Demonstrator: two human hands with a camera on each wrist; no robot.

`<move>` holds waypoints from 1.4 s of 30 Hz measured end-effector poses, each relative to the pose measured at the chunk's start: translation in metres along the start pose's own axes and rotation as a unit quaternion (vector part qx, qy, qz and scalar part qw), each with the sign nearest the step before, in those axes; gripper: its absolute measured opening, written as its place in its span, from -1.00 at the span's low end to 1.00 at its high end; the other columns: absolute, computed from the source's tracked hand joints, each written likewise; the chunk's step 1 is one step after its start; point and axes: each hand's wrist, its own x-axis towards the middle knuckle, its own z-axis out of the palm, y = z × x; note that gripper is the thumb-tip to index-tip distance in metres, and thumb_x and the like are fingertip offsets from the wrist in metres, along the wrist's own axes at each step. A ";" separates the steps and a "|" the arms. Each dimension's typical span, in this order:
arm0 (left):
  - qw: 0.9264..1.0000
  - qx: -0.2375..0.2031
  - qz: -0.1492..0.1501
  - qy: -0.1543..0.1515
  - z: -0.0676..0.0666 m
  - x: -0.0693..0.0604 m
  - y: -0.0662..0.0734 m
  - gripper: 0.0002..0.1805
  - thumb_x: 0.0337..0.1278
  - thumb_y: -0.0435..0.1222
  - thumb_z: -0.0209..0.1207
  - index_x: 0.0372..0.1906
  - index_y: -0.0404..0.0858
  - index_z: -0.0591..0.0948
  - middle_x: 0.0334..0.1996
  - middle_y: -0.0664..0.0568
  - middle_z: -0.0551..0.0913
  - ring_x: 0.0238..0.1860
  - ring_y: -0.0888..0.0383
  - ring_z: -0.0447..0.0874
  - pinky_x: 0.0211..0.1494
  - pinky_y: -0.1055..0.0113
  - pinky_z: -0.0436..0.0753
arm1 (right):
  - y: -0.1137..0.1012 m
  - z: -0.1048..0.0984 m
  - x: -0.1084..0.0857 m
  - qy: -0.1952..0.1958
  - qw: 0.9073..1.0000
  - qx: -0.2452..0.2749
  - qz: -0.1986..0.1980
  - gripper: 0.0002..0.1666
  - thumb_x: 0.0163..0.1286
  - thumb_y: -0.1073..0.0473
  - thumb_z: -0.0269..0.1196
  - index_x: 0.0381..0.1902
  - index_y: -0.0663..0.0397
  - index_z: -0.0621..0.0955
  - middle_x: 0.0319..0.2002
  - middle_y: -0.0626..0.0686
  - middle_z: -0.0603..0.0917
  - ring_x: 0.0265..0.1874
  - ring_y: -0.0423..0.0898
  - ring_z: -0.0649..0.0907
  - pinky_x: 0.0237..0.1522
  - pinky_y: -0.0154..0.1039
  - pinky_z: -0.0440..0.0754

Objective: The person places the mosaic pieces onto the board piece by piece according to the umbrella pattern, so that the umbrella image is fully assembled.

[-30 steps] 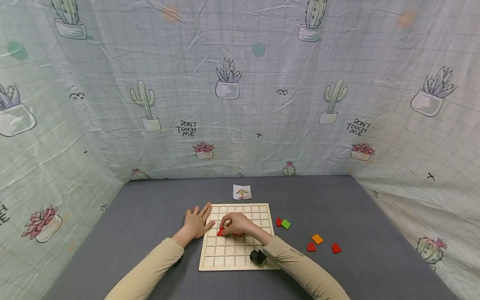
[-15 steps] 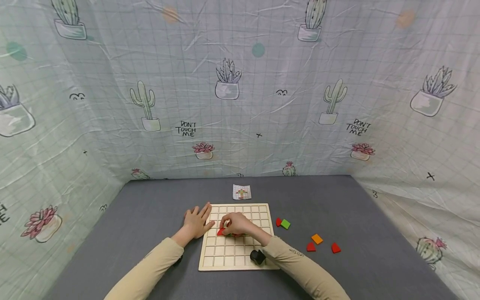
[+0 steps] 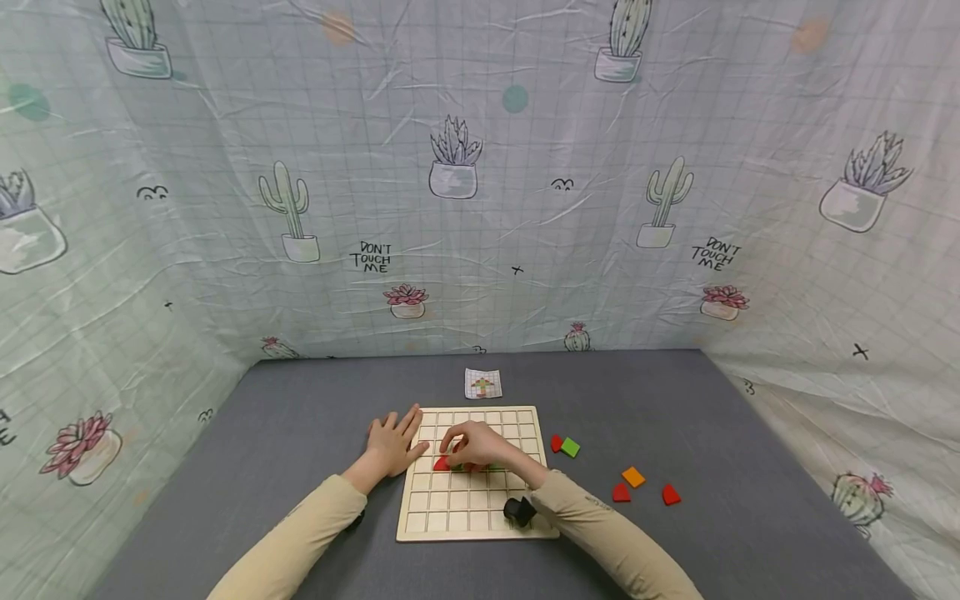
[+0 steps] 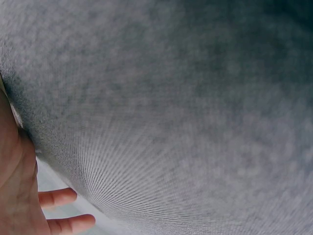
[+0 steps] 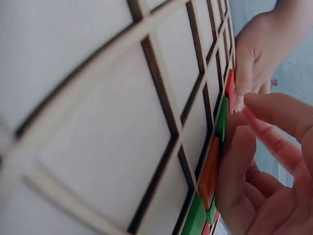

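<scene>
My left hand (image 3: 391, 442) rests with spread fingers at the left edge of the wooden grid board (image 3: 450, 522). In the left wrist view only part of its palm and two fingers (image 4: 71, 224) show. Over the board's middle is my right hand (image 3: 476, 443), thumb and fingers bent just above a row of coloured pieces. A red piece (image 3: 441, 464) lies at the row's left end. In the right wrist view, green (image 5: 222, 117) and orange (image 5: 210, 169) pieces stand along the row beside my thumb. Something thin and red shows between the fingertips; whether they pinch it, I cannot tell.
A small pattern card (image 3: 482, 383) lies behind the board on the grey table (image 3: 337, 392). To the right are a green square (image 3: 570, 447), an orange square (image 3: 633, 477) and several red pieces (image 3: 671, 495). A patterned cloth (image 3: 517, 208) encloses the back and sides.
My right hand has risen slightly, and more of the red piece at the row's left end shows. The left hand stays where it was.
</scene>
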 end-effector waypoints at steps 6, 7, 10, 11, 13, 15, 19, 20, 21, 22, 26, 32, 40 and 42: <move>1.000 -0.004 0.000 0.001 0.001 0.000 0.000 -0.30 0.22 0.17 -0.25 0.35 -0.13 0.15 0.35 0.09 0.15 0.07 -0.05 0.30 -0.26 0.04 0.34 | 0.004 -0.008 -0.004 -0.009 0.999 0.026 -0.022 -0.82 0.16 0.22 0.25 -0.25 0.12 0.63 -0.55 0.21 0.66 -0.73 -0.16 0.51 -0.66 -0.35 0.46; 1.000 -0.004 0.000 0.001 0.001 0.000 0.000 -0.31 0.22 0.17 -0.25 0.35 -0.13 0.15 0.35 0.09 0.16 0.07 -0.05 0.31 -0.26 0.04 0.34 | 0.003 -0.010 -0.006 -0.010 0.999 0.024 -0.029 -0.82 0.16 0.23 0.24 -0.24 0.13 0.63 -0.53 0.23 0.65 -0.72 -0.18 0.50 -0.64 -0.36 0.45; 1.000 -0.007 0.000 0.004 0.001 -0.001 0.000 -0.31 0.22 0.16 -0.24 0.34 -0.13 0.16 0.35 0.08 0.16 0.06 -0.05 0.31 -0.26 0.04 0.34 | 0.001 -0.014 -0.011 -0.016 0.999 0.010 -0.048 -0.80 0.18 0.24 0.22 -0.21 0.16 0.62 -0.50 0.26 0.65 -0.69 -0.21 0.46 -0.61 -0.41 0.39; 1.000 -0.007 -0.001 0.004 0.001 -0.001 0.000 -0.32 0.22 0.16 -0.23 0.34 -0.13 0.16 0.35 0.08 0.17 0.06 -0.05 0.31 -0.26 0.03 0.34 | 0.001 -0.015 -0.012 -0.019 0.998 0.008 -0.054 -0.79 0.18 0.25 0.22 -0.20 0.17 0.61 -0.49 0.26 0.64 -0.68 -0.22 0.47 -0.60 -0.42 0.39; 1.000 -0.007 0.000 0.004 0.000 -0.001 0.000 -0.32 0.22 0.16 -0.23 0.34 -0.14 0.16 0.35 0.08 0.17 0.07 -0.05 0.30 -0.26 0.03 0.34 | 0.001 -0.017 -0.016 -0.026 0.998 0.008 -0.065 -0.78 0.19 0.25 0.21 -0.19 0.19 0.60 -0.48 0.25 0.64 -0.66 -0.23 0.48 -0.59 -0.43 0.38; 1.000 -0.010 0.001 0.003 0.000 -0.002 0.001 -0.31 0.22 0.16 -0.23 0.34 -0.14 0.16 0.35 0.08 0.16 0.08 -0.06 0.30 -0.25 0.03 0.34 | 0.001 -0.019 -0.021 -0.031 0.997 0.006 -0.072 -0.78 0.21 0.25 0.20 -0.17 0.19 0.60 -0.48 0.22 0.65 -0.65 -0.23 0.50 -0.58 -0.44 0.40; 1.000 -0.017 0.005 0.001 -0.001 -0.002 0.002 -0.32 0.23 0.15 -0.23 0.34 -0.15 0.15 0.35 0.07 0.16 0.10 -0.06 0.28 -0.26 0.03 0.32 | 0.002 -0.025 -0.034 -0.042 0.996 0.014 -0.078 -0.76 0.24 0.24 0.16 -0.13 0.18 0.58 -0.49 0.25 0.64 -0.70 -0.08 0.52 -0.62 -0.36 0.45; 1.000 -0.019 0.006 0.001 -0.001 -0.002 0.002 -0.32 0.23 0.15 -0.23 0.34 -0.15 0.16 0.35 0.07 0.16 0.09 -0.06 0.28 -0.27 0.03 0.32 | 0.002 -0.026 -0.038 -0.044 0.996 0.018 -0.078 -0.76 0.25 0.23 0.15 -0.12 0.18 0.57 -0.48 0.26 0.64 -0.70 -0.02 0.53 -0.63 -0.33 0.46; 1.000 -0.020 0.007 0.001 -0.002 -0.002 0.002 -0.32 0.23 0.14 -0.23 0.34 -0.15 0.16 0.35 0.07 0.16 0.09 -0.06 0.28 -0.27 0.03 0.32 | 0.003 -0.028 -0.042 -0.045 0.996 0.020 -0.078 -0.76 0.26 0.23 0.15 -0.12 0.18 0.57 -0.48 0.27 0.64 -0.69 0.02 0.54 -0.64 -0.30 0.48; 1.000 -0.021 0.008 0.000 -0.002 -0.002 0.002 -0.32 0.23 0.14 -0.23 0.34 -0.15 0.15 0.35 0.07 0.16 0.08 -0.06 0.28 -0.27 0.03 0.32 | 0.005 -0.029 -0.046 -0.047 0.996 0.022 -0.075 -0.75 0.26 0.23 0.14 -0.11 0.18 0.56 -0.48 0.29 0.64 -0.69 0.07 0.55 -0.65 -0.27 0.49; 1.000 -0.023 0.010 -0.001 -0.001 -0.002 0.001 -0.31 0.24 0.14 -0.24 0.35 -0.15 0.14 0.36 0.07 0.14 0.09 -0.06 0.27 -0.28 0.04 0.32 | 0.012 -0.035 -0.060 -0.039 0.996 0.013 -0.076 -0.75 0.27 0.23 0.13 -0.11 0.19 0.56 -0.46 0.27 0.62 -0.61 0.16 0.59 -0.62 -0.23 0.53; 1.000 -0.025 0.008 0.006 -0.001 -0.003 0.001 -0.32 0.23 0.14 -0.22 0.34 -0.16 0.15 0.35 0.07 0.16 0.08 -0.06 0.28 -0.28 0.03 0.31 | 0.019 -0.045 -0.081 -0.023 0.996 -0.009 -0.086 -0.77 0.25 0.23 0.14 -0.14 0.20 0.57 -0.44 0.22 0.63 -0.61 0.13 0.59 -0.64 -0.28 0.52; 1.000 -0.022 0.004 0.005 0.002 -0.002 0.001 -0.32 0.23 0.13 -0.22 0.34 -0.15 0.16 0.35 0.07 0.15 0.04 -0.06 0.27 -0.29 0.03 0.30 | 0.034 -0.061 -0.114 -0.018 0.995 -0.036 -0.087 -0.77 0.25 0.23 0.14 -0.15 0.21 0.57 -0.46 0.17 0.62 -0.61 -0.01 0.60 -0.59 -0.39 0.49; 1.000 -0.018 0.005 0.004 0.002 -0.001 0.001 -0.32 0.23 0.14 -0.23 0.35 -0.15 0.15 0.36 0.07 0.15 0.02 -0.06 0.28 -0.30 0.03 0.30 | 0.040 -0.067 -0.123 -0.017 0.996 -0.037 -0.079 -0.77 0.26 0.23 0.13 -0.15 0.20 0.57 -0.46 0.18 0.62 -0.62 -0.03 0.59 -0.59 -0.40 0.47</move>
